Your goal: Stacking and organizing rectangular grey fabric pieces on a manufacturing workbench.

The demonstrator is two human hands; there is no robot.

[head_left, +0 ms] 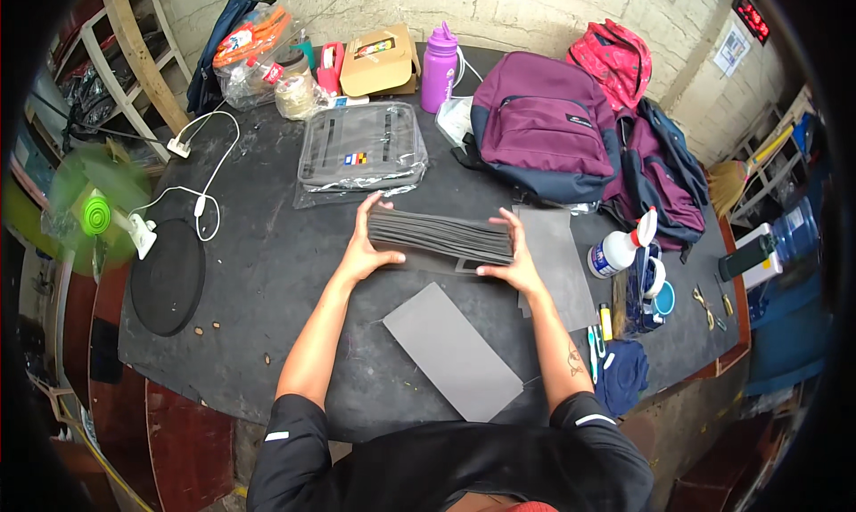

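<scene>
Between my two hands is a thick stack of dark grey rectangular sheets [441, 234], its layered edges facing me. My left hand [366, 243] grips the stack's left end, thumb toward me and fingers at the far side. On the right end my right hand [514, 255] presses in the same way. Closer to my body, a grey rectangular panel [453, 351] lies slantwise on the black table [267, 280]. To the right, more grey sheets [557, 267] lie flat, partly behind my right forearm.
Beyond the stack sits a plastic-wrapped grey bag [361, 151]. Purple and navy backpacks [544, 124] and a purple bottle [440, 70] stand at the back. A white spray bottle [620, 247], tape rolls [658, 289] and scissors [706, 307] are at right; a green fan [96, 213] is at left.
</scene>
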